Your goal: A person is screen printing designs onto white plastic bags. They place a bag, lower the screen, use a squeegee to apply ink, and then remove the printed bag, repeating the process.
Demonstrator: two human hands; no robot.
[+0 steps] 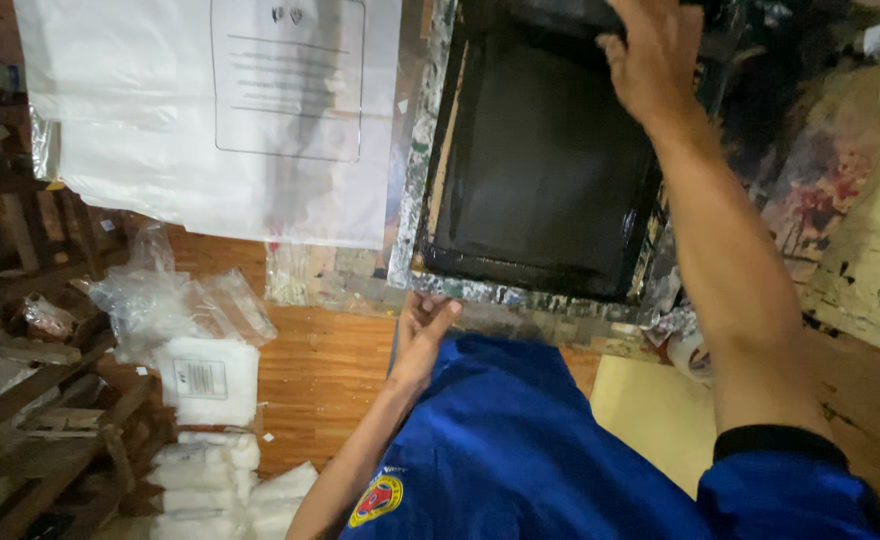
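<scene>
While the paint-spattered bench (860,250) fills the right and upper part of the view, the biggest thing on it is a dark printing screen (545,160), a rectangular frame whose mesh is coated glossy black and whose edges are wrapped in ink-flecked tape. Its long axis runs away from the person, from the near edge by the body toward the far edge at the top of the view. To its left lie white plastic bags (210,110), one with a clear sheet bearing printed lines on top. Below those, stacks of folded white bags (210,380) sit on the wooden floor (325,375) beside wooden racks (30,400).

Both hands are on the screen, at opposite ends of that long axis. The right hand (652,55) reaches across to the far edge, arm stretched over the frame's right side; its fingers curl over the top edge, though whether they are clamped on it cannot be told. The left hand (425,325) is nearer, at the near left corner, fingers together and bent up against the taped lower rail, touching it from below.
</scene>
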